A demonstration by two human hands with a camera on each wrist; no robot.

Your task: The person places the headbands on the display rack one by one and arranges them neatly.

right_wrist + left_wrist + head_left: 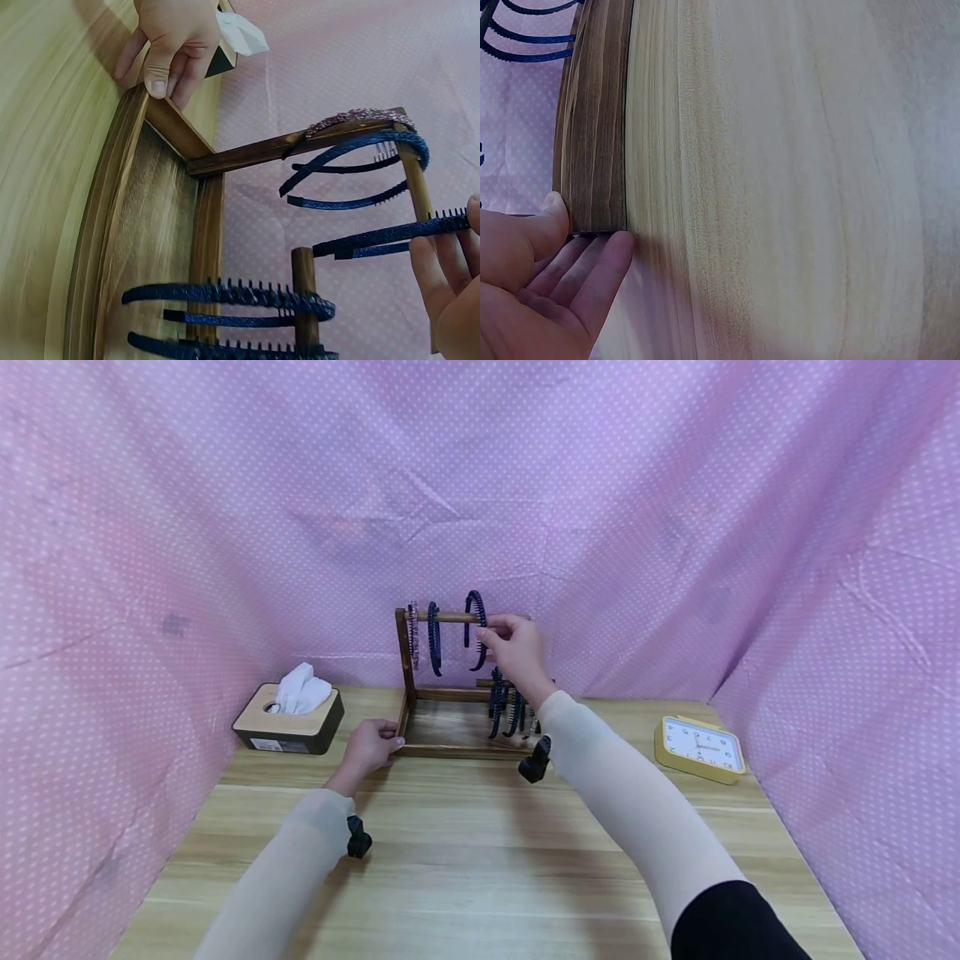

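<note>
A brown wooden headband rack (450, 751) stands on the table, with an upper and a lower bar. At its front left corner, my left hand (369, 746) grips the base between thumb and fingers. My right hand (517, 647) pinches a dark blue toothed headband (375, 235) that hangs around the upper bar. Farther left on that bar are a pink glittery headband (414, 635) and another dark blue headband (434, 639). Several dark headbands (225, 293) hang from the lower bar, partly hidden behind my right wrist in the head view.
Left of the rack is a tissue box (322, 731) with a white tissue sticking out. A yellow clock (701, 747) lies at the right of the wooden table (450, 860). Pink dotted cloth (480, 485) surrounds the back and sides.
</note>
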